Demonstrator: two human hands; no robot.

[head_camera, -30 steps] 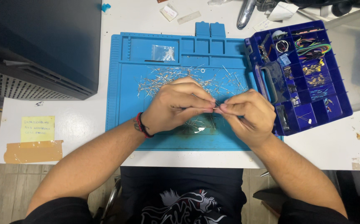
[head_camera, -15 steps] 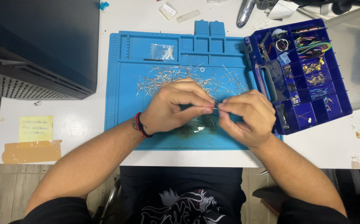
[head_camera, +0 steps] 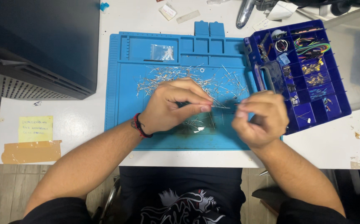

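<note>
Wire lead (head_camera: 220, 106) between pinched fingers (head_camera: 205, 108)

Yellow sticky note (head_camera: 35, 128) near the left table edge, strip of brown tape (head_camera: 31, 151) just below it. Large dark box (head_camera: 39, 45) with vented side at upper left. Small clear bag (head_camera: 162, 52) in the top tray of the blue mat (head_camera: 122, 108). Shiny metal tool (head_camera: 245, 13) at the far edge of the white table (head_camera: 76, 120).

Organiser box (head_camera: 312, 74) contents too small to tell
</note>
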